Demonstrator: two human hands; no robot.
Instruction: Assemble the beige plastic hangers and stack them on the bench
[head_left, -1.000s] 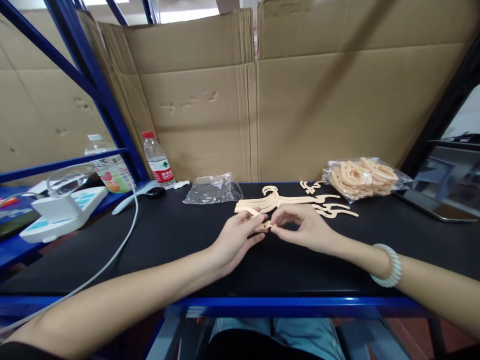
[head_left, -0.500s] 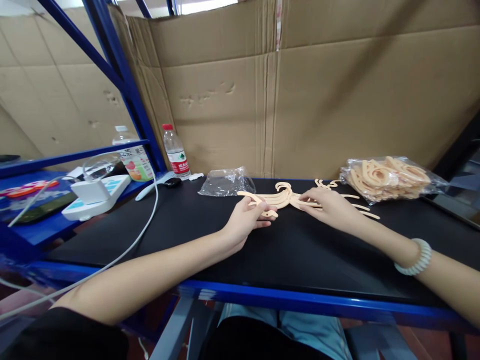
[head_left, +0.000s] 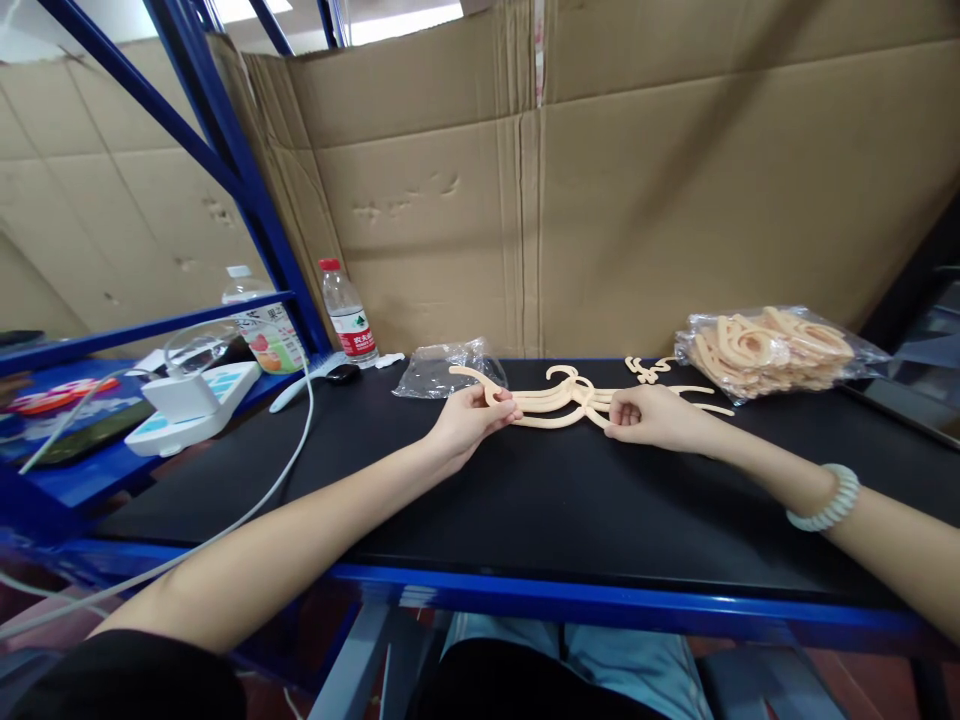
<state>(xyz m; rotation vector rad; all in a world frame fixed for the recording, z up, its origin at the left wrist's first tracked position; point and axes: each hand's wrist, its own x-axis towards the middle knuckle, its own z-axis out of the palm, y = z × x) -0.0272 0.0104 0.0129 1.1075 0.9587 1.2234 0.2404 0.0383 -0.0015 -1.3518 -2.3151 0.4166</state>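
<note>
Several beige clothes hangers [head_left: 551,400] lie together on the black tabletop, their curved hooks [head_left: 561,372] pointing away from me. My left hand [head_left: 466,422] is closed round the left arm of the front hanger, and a curved beige end [head_left: 474,376] sticks up past the fingers. On the other side, my right hand [head_left: 651,418] pinches the front hanger's right arm near the centre joint [head_left: 582,394]. More hanger arms [head_left: 697,392] show beyond the right hand. The fingers hide parts of the gripped arms.
Small beige hook pieces [head_left: 646,370] lie behind the right hand. A clear bag of beige parts [head_left: 772,350] is at the back right; a crumpled clear bag [head_left: 442,368] lies behind the left hand. Further left are a water bottle [head_left: 351,325], a power strip [head_left: 191,405] and a white cable [head_left: 306,430].
My left hand has moved left and now holds the hanger's arm end turned upward. My right hand has drawn slightly nearer to me, its fingers curled tighter on the right arm.
</note>
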